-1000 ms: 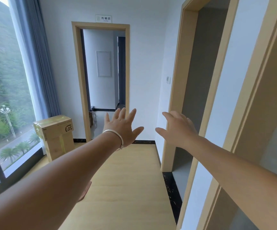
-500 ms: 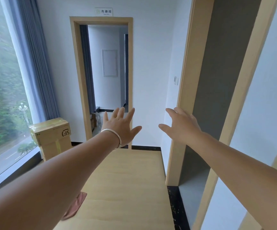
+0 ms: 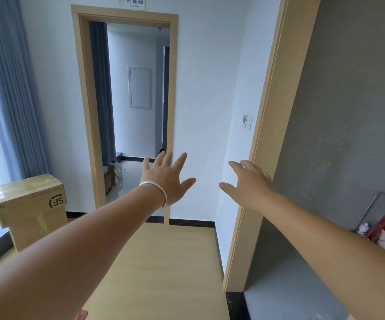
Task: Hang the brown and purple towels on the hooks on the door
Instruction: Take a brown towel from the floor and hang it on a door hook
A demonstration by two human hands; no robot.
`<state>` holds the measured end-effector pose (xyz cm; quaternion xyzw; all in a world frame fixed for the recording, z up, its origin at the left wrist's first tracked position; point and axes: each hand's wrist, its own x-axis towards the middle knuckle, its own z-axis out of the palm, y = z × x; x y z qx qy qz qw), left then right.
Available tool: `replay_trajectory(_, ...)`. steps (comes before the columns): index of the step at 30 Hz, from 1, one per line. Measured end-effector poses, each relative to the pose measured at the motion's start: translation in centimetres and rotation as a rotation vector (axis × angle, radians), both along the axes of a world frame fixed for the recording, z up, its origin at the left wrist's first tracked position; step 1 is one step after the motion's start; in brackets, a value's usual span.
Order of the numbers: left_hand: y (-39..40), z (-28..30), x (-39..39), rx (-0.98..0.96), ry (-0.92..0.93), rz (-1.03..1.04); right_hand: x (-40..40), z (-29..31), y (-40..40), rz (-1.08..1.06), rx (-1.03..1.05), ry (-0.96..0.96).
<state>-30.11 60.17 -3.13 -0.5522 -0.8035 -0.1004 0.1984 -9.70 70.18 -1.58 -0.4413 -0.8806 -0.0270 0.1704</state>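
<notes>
Both hands, left hand and right hand, remain spread, grasping nothing; the doorway beside the right hand has drawn nearer; no towels retrieved.

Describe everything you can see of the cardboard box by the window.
The tan cardboard box stands on the pale wooden floor at the left, beside the window and below the blue-grey curtain. Glossy clear tape runs along its closed top, and an upside-down dark SF logo marks its front. It looks to be stacked on a second, similar box. Neither hand touches it.
</notes>
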Motion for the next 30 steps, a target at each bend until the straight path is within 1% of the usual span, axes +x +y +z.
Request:
replay_trajectory(5, 7.6, 0.7, -7.0, 0.000, 0.001, -0.002, -6.8, 0.9, 7.2, -0.004, 0.003, -0.001)
replay_trajectory(15, 20.2, -0.7, -16.9, -0.029, 0.024, -0.004, -17.6, -1.5, 19.9, 0.044, -0.049, 0.006)
replay_trajectory(21, 29.6, -1.7, -22.1, -0.043, 0.040, 0.053, -23.8, -2.2, 30.8, 0.090, -0.040, 0.026)
replay_trajectory(30, 43.2, -0.8, -29.5, -0.039, 0.037, 0.114, -31.7, -1.6, 46.5, 0.152, -0.041, 0.047)
